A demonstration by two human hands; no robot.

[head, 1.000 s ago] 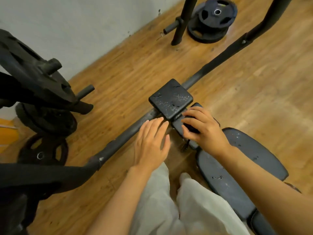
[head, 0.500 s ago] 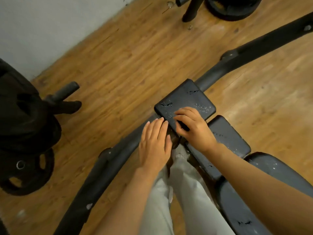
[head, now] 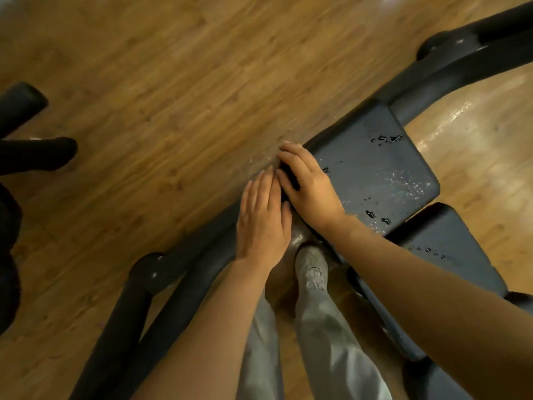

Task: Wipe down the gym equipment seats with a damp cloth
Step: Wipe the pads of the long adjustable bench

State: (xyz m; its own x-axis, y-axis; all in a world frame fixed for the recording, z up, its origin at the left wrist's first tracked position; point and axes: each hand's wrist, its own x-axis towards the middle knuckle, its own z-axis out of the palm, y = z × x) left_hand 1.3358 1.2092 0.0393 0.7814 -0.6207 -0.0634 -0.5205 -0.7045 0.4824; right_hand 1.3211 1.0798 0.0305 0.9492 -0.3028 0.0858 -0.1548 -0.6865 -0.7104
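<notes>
1. The right hand [head: 310,184] lies at the left corner of the square seat pad [head: 375,171], fingers curled over a dark cloth [head: 287,176] that is mostly hidden.
2. The left hand [head: 262,220] rests flat just beside it, fingers straight and together, over the black frame tube [head: 178,269].
3. Scuffs and specks mark the pad.
4. A second pad [head: 444,243] sits to the right, above the wooden floor [head: 161,96].

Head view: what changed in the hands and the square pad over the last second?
The right hand slid from the narrower pad onto the square pad, ending at its left corner, curled over something dark that cannot be identified. The left hand followed alongside, fingers straight, now touching the right hand's fingers. The camera closed in, so the weight plates left view. Cracks in the padding are unchanged.
</notes>
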